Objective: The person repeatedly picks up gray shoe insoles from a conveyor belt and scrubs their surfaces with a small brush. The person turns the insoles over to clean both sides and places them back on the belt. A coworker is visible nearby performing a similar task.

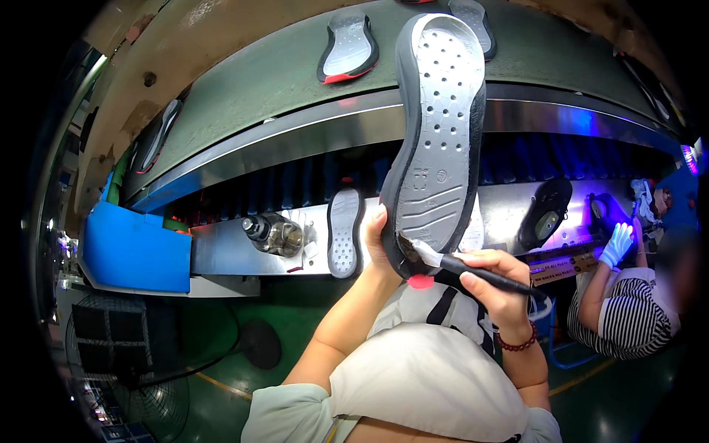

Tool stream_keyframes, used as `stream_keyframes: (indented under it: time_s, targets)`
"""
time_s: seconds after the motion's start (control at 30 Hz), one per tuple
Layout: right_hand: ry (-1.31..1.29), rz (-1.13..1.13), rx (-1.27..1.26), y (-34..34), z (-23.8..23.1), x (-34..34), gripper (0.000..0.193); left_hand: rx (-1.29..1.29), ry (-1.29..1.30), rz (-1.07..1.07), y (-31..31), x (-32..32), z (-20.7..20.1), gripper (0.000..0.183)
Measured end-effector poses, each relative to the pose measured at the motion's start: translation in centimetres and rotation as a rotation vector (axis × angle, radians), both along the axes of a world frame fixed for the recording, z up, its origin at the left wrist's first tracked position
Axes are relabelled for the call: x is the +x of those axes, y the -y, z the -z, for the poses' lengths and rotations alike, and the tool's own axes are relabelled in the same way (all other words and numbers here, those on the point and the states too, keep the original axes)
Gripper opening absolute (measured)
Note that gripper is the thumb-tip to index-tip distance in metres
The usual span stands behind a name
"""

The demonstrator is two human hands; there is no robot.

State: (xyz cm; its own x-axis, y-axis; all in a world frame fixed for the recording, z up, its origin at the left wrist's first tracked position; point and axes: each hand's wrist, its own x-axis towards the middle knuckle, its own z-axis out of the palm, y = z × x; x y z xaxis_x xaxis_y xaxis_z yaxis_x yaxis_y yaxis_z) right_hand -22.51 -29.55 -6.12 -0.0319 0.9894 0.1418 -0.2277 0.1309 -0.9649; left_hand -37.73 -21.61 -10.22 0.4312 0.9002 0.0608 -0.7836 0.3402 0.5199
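Head view, left to right: one edge-on sole (159, 136) lies on the green belt (236, 107) at upper left. Below it, one clear jar (283, 238) with a dark top stands on the metal bench (214, 251); its contents are hard to make out. One bench sole (345, 232) lies just right of the jar. Mid-frame, the left hand (380, 247) grips one raised grey sole (447, 96) near its lower end, where one black-handled brush (465, 268) points, pinched in the right hand (501, 284). One dark shoe (546, 214) and one co-worker's gloved hand (617, 245) are farther right.
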Motion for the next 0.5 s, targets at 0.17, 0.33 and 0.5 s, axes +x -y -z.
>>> stream_keyframes:
  time_s: [0.17, 0.33, 0.5]
  targets:
    - [0.484, 0.064, 0.555, 0.4, -1.3, -1.5, 0.017, -0.038, 0.022, -0.047, -1.0, -0.8, 1.0, 0.075]
    - [0.256, 0.093, 0.267, -0.3, 0.2, -0.4, 0.017, -0.049, 0.031, -0.043, -1.1, -0.4, -0.6, 0.074]
    - [0.08, -0.081, 0.237, -0.4, -0.5, -0.4, 0.014, -0.125, 0.124, -0.045, -1.1, -0.3, -1.0, 0.057]
